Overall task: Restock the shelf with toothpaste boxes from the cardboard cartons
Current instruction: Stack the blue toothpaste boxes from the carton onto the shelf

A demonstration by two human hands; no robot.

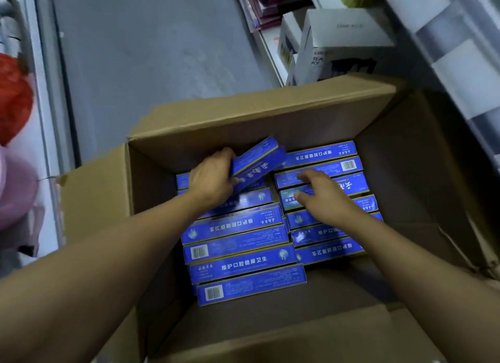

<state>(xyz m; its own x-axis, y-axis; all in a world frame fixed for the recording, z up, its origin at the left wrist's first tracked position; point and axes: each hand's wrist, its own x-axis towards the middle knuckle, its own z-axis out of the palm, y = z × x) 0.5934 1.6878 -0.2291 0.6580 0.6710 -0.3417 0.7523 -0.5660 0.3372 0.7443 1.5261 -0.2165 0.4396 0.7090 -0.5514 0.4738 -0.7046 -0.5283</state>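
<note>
Blue toothpaste boxes (240, 243) lie in two rows inside an open cardboard carton (243, 119) on grey floor (151, 46). The left hand (213, 177) has its grip clenched round one tilted box (257, 159); the right hand (322, 194), grip released, rests flat on the row beside white shelves (446, 73).

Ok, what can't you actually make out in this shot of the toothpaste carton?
- Head view: the left hand grips lifted toothpaste boxes; motion blur hides how many.
- Right hand: its palm covers the boxes below, so whether it grips one is unclear.
- Cardboard carton: the top layer hides how many layers lie beneath.
- Shelf: cut off by the right edge; its toothpaste spot is unseen.
</note>
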